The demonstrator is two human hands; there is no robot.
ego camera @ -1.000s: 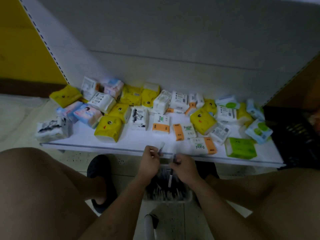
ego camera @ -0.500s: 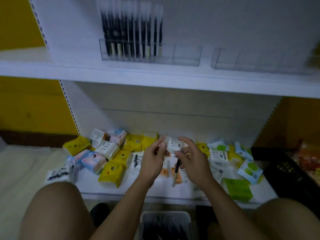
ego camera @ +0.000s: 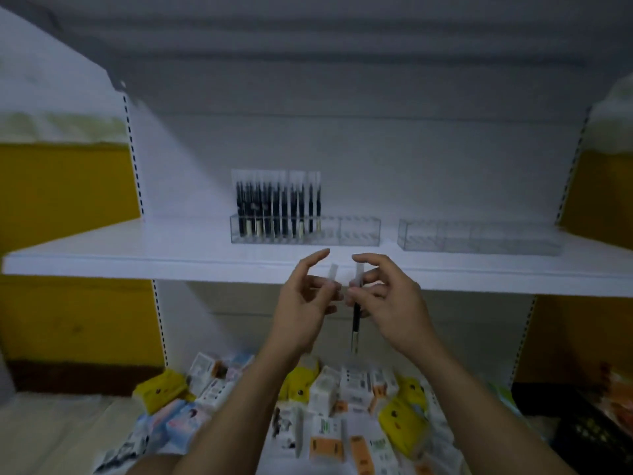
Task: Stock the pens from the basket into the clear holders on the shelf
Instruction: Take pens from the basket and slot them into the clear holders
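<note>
Right grip [ego camera: 390, 299]: we hold a black pen [ego camera: 356, 317] pinched near its clear cap. It stands upright, and its lower end hangs free below the fingers.
Left grip [ego camera: 301, 299]: it is curled round a clear-tipped pen [ego camera: 333, 271]. Only the tip shows above the fingers, so we cannot see the rest.
Where the pens are: both are in front of the shelf [ego camera: 137, 258] edge, below and apart from the left holder [ego camera: 359, 231]. The basket is out of view.
Left holder: its left part is packed with upright stocked pens [ego camera: 277, 207], and its right part looks bare.
Right holder [ego camera: 479, 236]: we see nothing in it.
Risk, knock: if we come in too far left, our pen could strike the packed row and tip it.
Risk, drop: the pinch looks light and sits high on the barrel. A slip would send the pen down among the tissue packs [ego camera: 400, 416] below.
Risk, clash: the two grips are near each other, so the pens may tangle as we lift.
Risk, sight: the light is dim and the holder walls are clear, so we may misjudge the rim and catch it.
</note>
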